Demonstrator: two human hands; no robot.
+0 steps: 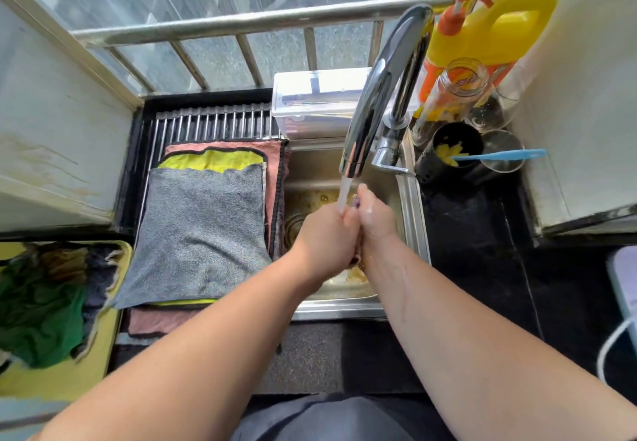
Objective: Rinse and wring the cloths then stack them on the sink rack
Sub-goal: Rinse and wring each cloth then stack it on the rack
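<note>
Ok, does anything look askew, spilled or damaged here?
Two things: the grey cloth atop the stack on the rack lies skewed, its near-left corner jutting past the cloths beneath, and yellowish residue stains the sink floor. Nothing looks spilled or damaged.

Three stacked cloths (200,234), two hands (327,237) — one faucet (375,96)

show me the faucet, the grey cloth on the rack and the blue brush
faucet (375,96), head view, middle of the curved spout
grey cloth (203,234), head view, centre of its top face
blue brush (499,155), head view, mid handle
</note>
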